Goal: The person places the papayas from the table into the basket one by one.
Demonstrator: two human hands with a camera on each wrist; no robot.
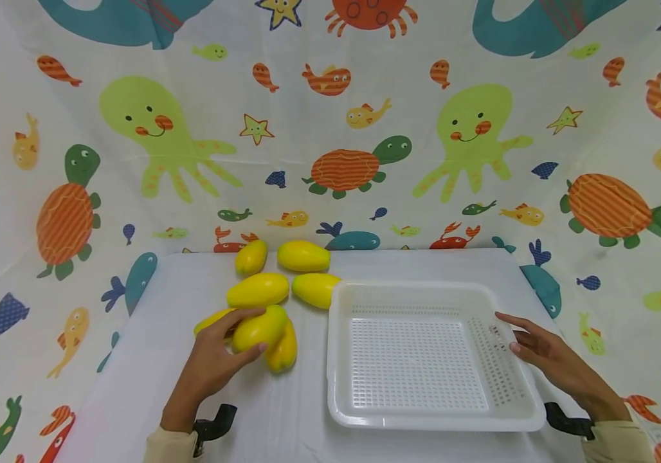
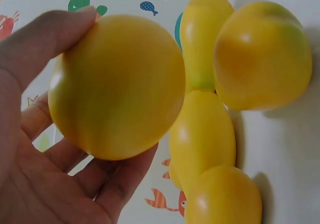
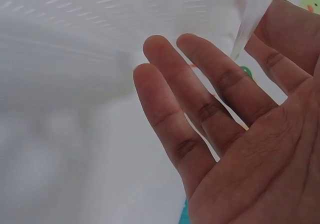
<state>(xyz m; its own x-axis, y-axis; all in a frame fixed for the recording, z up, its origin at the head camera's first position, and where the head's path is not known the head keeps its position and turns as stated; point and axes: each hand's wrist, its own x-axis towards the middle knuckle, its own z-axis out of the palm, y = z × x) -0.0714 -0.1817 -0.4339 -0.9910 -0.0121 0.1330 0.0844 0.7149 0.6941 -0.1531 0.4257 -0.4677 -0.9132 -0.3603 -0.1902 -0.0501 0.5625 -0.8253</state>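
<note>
My left hand (image 1: pixel 210 363) holds a yellow, mango-like fruit (image 1: pixel 260 329) with a greenish tint, thumb on one side and fingers on the other. In the left wrist view this held fruit (image 2: pixel 117 86) is raised apart from the others. Close by lie another yellow fruit (image 1: pixel 282 350) and one partly hidden behind the hand (image 1: pixel 210 320). At the right side of a white perforated basket (image 1: pixel 434 421), my right hand (image 1: pixel 559 360) has its fingers extended, near the rim. In the right wrist view those fingers (image 3: pixel 165 104) are loosely spread beside the basket wall; contact cannot be told.
Several more yellow fruits lie behind the left hand, among them a long one (image 1: pixel 258 290), one beside the basket (image 1: pixel 314 289) and one at the back edge (image 1: pixel 303 256). A white cloth covers the table (image 1: pixel 272 424). A printed sea-animal curtain (image 1: pixel 377 212) surrounds it.
</note>
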